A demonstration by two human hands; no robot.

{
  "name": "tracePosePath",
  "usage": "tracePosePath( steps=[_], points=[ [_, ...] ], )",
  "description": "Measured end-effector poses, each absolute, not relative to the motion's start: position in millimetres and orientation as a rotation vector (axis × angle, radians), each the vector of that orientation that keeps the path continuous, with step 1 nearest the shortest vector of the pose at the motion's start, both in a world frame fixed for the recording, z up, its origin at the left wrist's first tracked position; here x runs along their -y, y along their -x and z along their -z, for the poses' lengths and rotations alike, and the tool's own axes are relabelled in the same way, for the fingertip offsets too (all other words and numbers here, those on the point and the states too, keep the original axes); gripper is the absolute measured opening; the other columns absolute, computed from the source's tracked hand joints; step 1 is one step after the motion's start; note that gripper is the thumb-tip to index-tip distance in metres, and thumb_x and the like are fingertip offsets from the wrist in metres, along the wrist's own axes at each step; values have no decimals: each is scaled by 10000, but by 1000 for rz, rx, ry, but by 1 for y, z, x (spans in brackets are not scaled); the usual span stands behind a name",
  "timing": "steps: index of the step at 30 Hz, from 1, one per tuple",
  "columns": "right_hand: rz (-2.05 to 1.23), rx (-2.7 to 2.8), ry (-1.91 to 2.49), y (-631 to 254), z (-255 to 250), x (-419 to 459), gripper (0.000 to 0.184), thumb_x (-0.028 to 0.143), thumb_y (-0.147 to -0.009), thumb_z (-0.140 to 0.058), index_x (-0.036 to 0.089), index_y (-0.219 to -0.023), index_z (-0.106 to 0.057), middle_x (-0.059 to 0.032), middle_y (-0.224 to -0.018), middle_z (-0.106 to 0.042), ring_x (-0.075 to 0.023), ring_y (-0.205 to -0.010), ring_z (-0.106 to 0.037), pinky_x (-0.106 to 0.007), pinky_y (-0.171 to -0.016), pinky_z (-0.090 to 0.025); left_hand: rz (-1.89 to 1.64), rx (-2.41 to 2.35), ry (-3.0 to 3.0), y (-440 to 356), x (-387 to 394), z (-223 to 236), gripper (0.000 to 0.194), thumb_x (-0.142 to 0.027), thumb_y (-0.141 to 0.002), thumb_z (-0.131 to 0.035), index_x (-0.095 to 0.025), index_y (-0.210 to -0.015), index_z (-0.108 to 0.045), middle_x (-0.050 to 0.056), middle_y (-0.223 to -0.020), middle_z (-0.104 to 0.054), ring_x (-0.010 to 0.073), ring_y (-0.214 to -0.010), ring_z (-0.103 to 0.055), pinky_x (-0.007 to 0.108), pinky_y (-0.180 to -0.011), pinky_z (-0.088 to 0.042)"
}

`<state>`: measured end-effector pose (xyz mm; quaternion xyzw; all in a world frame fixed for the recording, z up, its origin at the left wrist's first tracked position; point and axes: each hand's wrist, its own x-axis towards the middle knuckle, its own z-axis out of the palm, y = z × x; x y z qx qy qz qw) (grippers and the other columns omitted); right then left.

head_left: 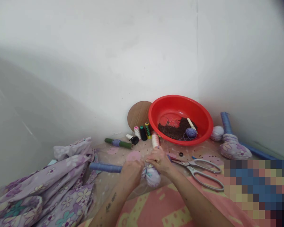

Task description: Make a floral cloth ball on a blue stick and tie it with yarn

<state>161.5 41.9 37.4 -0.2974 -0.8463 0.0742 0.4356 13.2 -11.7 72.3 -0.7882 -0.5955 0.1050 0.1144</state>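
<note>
L hand (131, 174) is clenching a blue cloth-wrapped rod (105, 167) at its end, R hand (159, 160) is grasping a lilac floral fabric bundle (153, 177) right beside it, both over a clear plastic sheet (101, 186); steel scissors (188, 163) are lying just to the right, w/ a red plastic basin (180, 118) beyond.

The bare left forearm (118, 197), at about seven o'clock in the view, carries a small dark script-like tattoo (110, 202) below the left hand (131, 175), while the bare right forearm (191, 201), at about five o'clock, runs up to the bare right hand (159, 160).
</note>
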Motion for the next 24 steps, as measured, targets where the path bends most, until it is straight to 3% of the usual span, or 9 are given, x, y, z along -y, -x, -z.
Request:
tracePosePath(
  steps=[6,11,16,24],
  points=[
    [-450,2133,684,-168,-36,-48,324,271,-772,-504,163,-471,-557,29,-472,-464,-106,-551,-416,-261,-656,-298,-341,1703,2393,-16,14,-76,268,-93,-684,-399,-156,-913,-523,97,-795,-576,223,-745,-562,317,-635,-405],
    [-942,2035,622,-172,-36,-50,313,270,-723,-528,156,-432,-531,40,-440,-412,-95,-495,-377,-222,-522,-300,-318,1675,2434,-21,19,-80,283,-106,-676,-397,-160,-920,-529,92,-799,-574,227,-753,-557,321,-640,-402],
    [-1425,1792,655,-173,-28,-52,175,278,-620,-609,133,-522,-611,47,-446,-448,-69,-442,-345,-204,-443,-257,-286,1709,2482,-22,26,-82,309,-116,-668,-425,-179,-956,-519,84,-837,-584,216,-783,-550,314,-679,-395],
    [-1766,1442,629,-168,-14,-56,166,229,-555,-634,106,-474,-557,45,-424,-454,-53,-389,-354,-203,-420,-271,86,1832,2591,-22,32,-86,345,-247,-703,-449,-260,-1047,-477,27,-911,-610,197,-814,-562,270,-678,-384]
  ],
)
